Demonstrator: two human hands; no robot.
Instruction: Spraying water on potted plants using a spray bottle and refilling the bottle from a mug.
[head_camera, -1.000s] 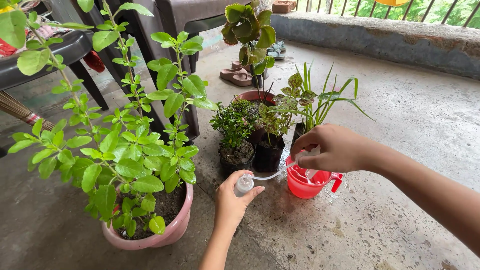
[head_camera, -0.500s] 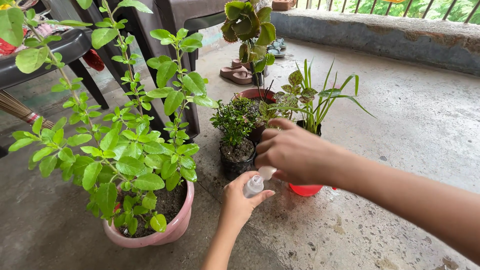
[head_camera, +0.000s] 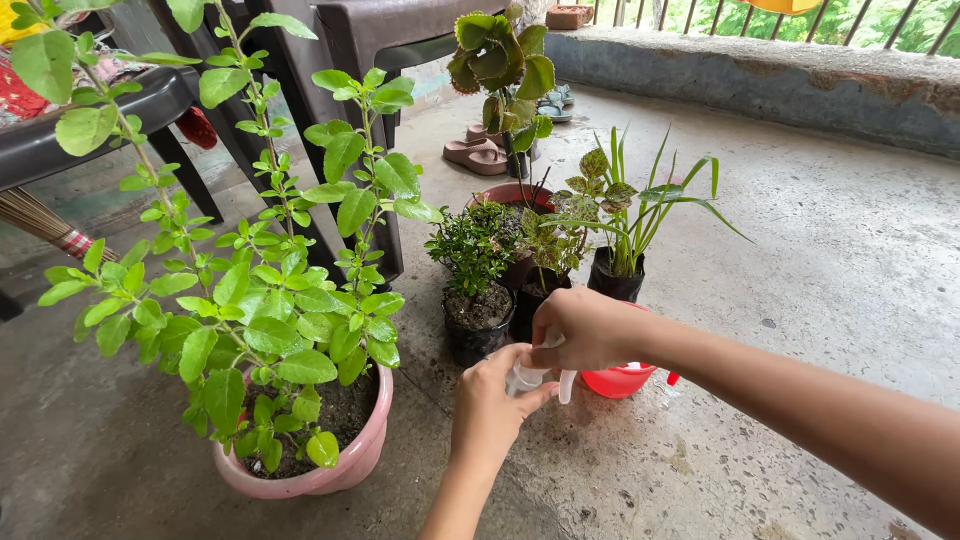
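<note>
On the concrete floor (head_camera: 800, 300), toward its left side, stands a pink pot (head_camera: 340, 462) with a tall leafy plant. Right of it, my left hand (head_camera: 487, 410) curls around a small clear bottle (head_camera: 525, 378). My right hand (head_camera: 580, 330) pinches the bottle's white top, fingers closed. Just behind are small black pots (head_camera: 476, 335) and a red jug (head_camera: 620, 380), partly hidden by my right wrist.

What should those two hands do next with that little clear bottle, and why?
Probably twist the white sprayer top down onto the small clear bottle: the left hand grips the bottle while the right hand holds the top at its mouth.
</note>
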